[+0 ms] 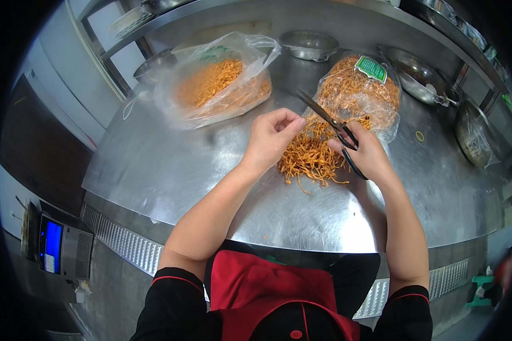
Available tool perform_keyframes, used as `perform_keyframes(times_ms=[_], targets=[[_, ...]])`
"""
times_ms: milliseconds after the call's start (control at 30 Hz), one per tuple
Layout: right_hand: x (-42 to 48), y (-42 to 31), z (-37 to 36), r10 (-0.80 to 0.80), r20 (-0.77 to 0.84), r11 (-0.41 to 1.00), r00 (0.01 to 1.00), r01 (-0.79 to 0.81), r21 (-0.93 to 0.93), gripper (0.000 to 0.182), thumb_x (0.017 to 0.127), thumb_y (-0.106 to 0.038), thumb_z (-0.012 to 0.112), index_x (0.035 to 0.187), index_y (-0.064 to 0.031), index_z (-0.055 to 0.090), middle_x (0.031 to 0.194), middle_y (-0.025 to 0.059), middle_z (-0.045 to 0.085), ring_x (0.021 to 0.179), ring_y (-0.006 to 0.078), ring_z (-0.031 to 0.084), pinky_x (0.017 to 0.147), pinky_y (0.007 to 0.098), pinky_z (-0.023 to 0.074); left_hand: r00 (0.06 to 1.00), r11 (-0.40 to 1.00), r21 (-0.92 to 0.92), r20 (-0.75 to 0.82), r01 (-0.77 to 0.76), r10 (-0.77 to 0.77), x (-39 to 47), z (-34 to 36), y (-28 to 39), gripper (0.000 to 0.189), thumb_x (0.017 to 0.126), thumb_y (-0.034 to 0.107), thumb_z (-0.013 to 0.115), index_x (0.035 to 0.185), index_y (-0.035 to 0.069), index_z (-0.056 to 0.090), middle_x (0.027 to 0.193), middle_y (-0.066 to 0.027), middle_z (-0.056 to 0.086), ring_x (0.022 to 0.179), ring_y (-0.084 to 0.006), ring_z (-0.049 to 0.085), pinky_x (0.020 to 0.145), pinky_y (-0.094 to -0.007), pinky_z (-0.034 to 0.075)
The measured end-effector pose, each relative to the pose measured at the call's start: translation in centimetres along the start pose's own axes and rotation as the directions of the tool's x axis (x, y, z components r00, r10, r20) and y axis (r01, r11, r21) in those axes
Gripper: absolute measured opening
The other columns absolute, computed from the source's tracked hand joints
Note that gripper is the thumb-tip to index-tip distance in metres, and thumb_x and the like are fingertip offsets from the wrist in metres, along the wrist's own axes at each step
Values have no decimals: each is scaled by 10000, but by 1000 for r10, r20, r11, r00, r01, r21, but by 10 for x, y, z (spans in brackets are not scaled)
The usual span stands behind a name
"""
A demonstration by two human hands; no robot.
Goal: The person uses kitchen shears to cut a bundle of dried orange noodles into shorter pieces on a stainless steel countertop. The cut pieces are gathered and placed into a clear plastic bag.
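Black-handled scissors (326, 117) are held in my right hand (365, 151), the blades pointing up and to the left. My left hand (275, 134) is beside the blades, thumb and fingertips pinched together; whether something thin is between them I cannot tell. Below and between both hands lies a loose pile of orange-brown dried strands (313, 160), like dried cordyceps mushrooms, on the steel table (166, 170). Directly behind the pile is a clear plastic bag (354, 89) full of the same strands, with a green label. An open translucent bag (222, 89) at the back left holds more strands.
A steel bowl (309, 44) stands at the back; other metal bowls (422, 81) (478, 132) line the right side, some with plastic film. A yellow rubber band (419, 136) lies to the right. A steel shelf (247, 5) runs above the table's back.
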State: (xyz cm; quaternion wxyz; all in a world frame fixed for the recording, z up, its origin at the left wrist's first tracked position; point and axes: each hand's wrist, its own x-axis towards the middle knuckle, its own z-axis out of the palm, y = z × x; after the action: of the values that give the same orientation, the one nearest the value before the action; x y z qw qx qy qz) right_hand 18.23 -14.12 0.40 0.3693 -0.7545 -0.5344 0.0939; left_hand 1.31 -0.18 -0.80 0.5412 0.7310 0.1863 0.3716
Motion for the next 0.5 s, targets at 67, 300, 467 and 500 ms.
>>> perform_keyframes(times_ms=[67, 300, 467, 500], targets=[[1, 1, 0, 5, -37, 999, 999, -6, -40, 477, 764, -417, 727, 881, 3, 534, 727, 101, 585, 676, 210, 554, 626, 347, 444, 1000, 1000, 7, -16, -14, 14, 1, 0, -1, 133, 874, 175, 641, 859, 47, 670, 681, 60, 562, 583, -7, 406, 518, -182, 316], [2, 8, 0, -19, -114, 986, 993, 0, -167, 566, 754, -540, 685, 908, -11, 555, 712, 112, 617, 695, 284, 618, 638, 389, 470, 971, 995, 96, -239, 1, 22, 31, -45, 43, 187, 888, 228, 610, 933, 75, 709, 692, 66, 549, 599, -16, 400, 546, -183, 329], [3, 5, 0, -41, -137, 991, 990, 22, -136, 569, 751, -548, 682, 904, -15, 558, 677, 110, 602, 675, 293, 611, 621, 398, 461, 873, 634, 773, -301, -13, 385, 98, -144, 54, 241, 878, 228, 585, 988, 43, 694, 754, -29, 633, 655, -139, 556, 603, -280, 433], [4, 2, 1, -46, -130, 990, 990, 28, -135, 568, 752, -548, 682, 904, -15, 559, 673, 110, 600, 672, 295, 609, 618, 400, 459, 873, 375, 924, -243, 75, 423, 105, -168, 51, 241, 870, 229, 584, 987, 49, 694, 791, -61, 658, 690, -186, 593, 631, -312, 455]])
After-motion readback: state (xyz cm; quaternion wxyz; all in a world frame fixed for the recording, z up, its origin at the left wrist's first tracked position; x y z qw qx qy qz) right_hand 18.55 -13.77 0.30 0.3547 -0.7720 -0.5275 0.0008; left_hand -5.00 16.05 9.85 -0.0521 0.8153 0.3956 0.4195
